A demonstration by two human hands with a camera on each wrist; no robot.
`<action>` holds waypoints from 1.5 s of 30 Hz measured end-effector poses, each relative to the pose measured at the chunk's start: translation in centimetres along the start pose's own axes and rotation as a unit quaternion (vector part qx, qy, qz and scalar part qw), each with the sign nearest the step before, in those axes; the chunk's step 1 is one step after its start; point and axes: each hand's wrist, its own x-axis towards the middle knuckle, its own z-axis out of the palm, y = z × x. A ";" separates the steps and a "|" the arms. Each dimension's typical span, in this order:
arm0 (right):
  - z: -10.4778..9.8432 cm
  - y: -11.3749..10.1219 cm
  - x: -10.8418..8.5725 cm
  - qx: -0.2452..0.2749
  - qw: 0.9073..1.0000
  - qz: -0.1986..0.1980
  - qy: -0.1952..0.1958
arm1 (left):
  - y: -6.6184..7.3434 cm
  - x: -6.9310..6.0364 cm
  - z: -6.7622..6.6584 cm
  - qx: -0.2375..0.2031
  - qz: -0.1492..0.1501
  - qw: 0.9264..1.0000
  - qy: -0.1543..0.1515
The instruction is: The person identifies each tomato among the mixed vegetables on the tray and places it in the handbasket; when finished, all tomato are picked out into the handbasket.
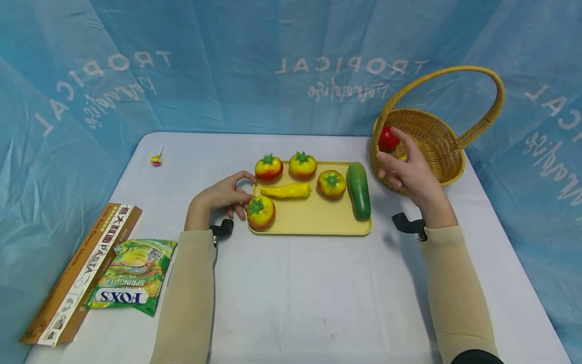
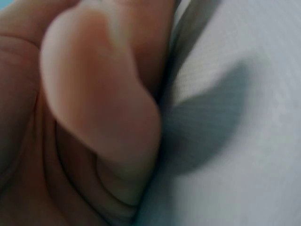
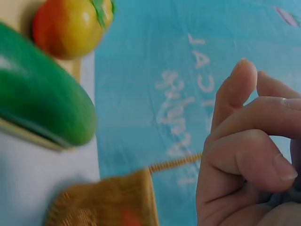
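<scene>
My left hand (image 1: 223,196) is at the left edge of a yellow tray (image 1: 313,220), its fingers loosely bent beside the rim and a toy tomato (image 1: 261,212). Whether they touch the tomato cannot be made out. Blurred fingers (image 2: 99,84) fill the left wrist view. Over a wicker basket (image 1: 447,156) hangs my right hand (image 1: 416,177), holding nothing, with the index finger extended and other fingers bent. Inside the basket lies a red round piece (image 1: 388,138), and a bit of yellow shows by the hand. The tray also bears a yellow pepper (image 1: 286,190), a green cucumber (image 1: 358,191) and more red-yellow tomatoes (image 1: 331,184).
At the left lie a brown pasta box (image 1: 86,273) and a green candy bag (image 1: 132,275). A lollipop (image 1: 156,160) is near the back left of the white table (image 1: 291,293). The basket's tall handle (image 1: 454,70) arches up before the blue backdrop (image 1: 236,65).
</scene>
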 end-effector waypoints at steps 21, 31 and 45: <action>5.6 3.5 1.4 -0.096 0.985 0.061 -0.131 | -0.1 0.3 -0.2 0.004 0.000 1.000 -0.003; 7.0 4.8 1.7 -0.101 0.978 0.107 -0.146 | -0.1 0.2 -0.1 0.004 0.000 1.000 -0.002; 8.0 4.9 1.4 -0.104 0.977 0.127 -0.138 | 0.0 0.2 -0.1 0.007 -0.001 1.000 -0.001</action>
